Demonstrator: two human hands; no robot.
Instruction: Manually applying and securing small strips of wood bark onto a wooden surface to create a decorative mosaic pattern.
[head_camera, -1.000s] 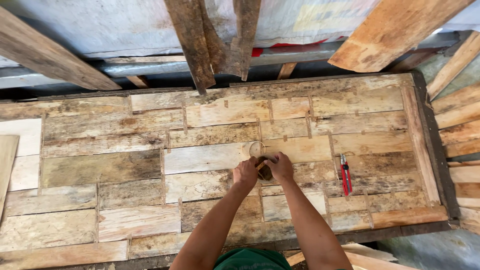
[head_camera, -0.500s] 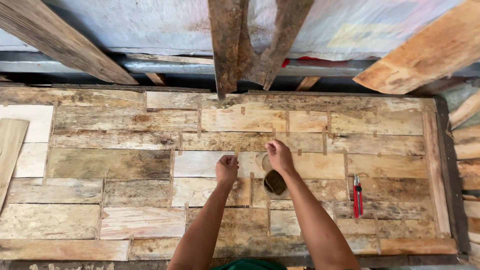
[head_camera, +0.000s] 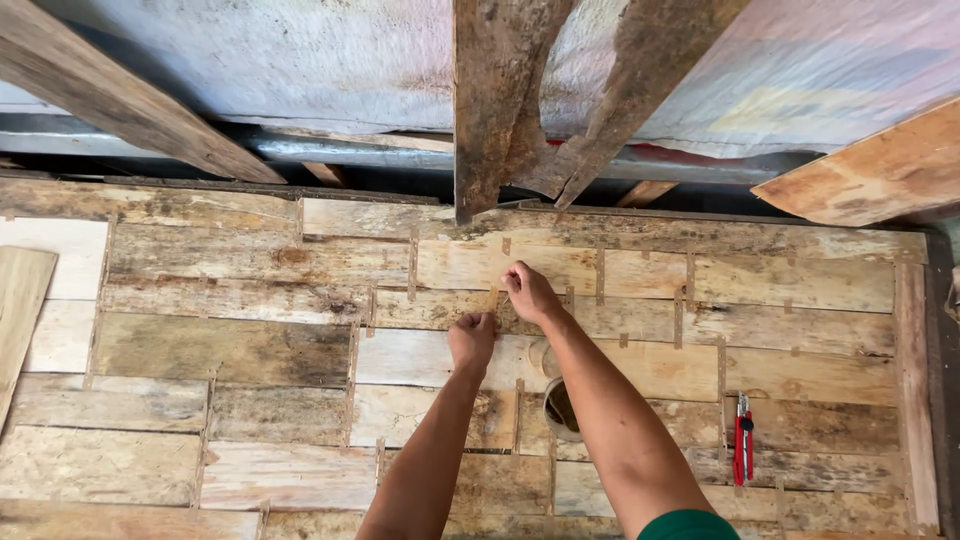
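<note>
a patchwork panel of reclaimed wood planks (head_camera: 230, 350) carries red-handled pliers (head_camera: 742, 448) and a small container (head_camera: 560, 408).

We see two bare forearms, no sleeves, no gloves or jewellery. Left hand (head_camera: 472, 338), right hand (head_camera: 530, 292). Green garment (head_camera: 688, 525) edge shows near, bottom right.

Single head view, looked steeply down from above onto patchwork wood panel (head_camera: 230, 350). Camera sat at arm's length; forearms entered from 6 o'clock, leaning planks (head_camera: 500, 90) crossed at 12 o'clock.
</note>
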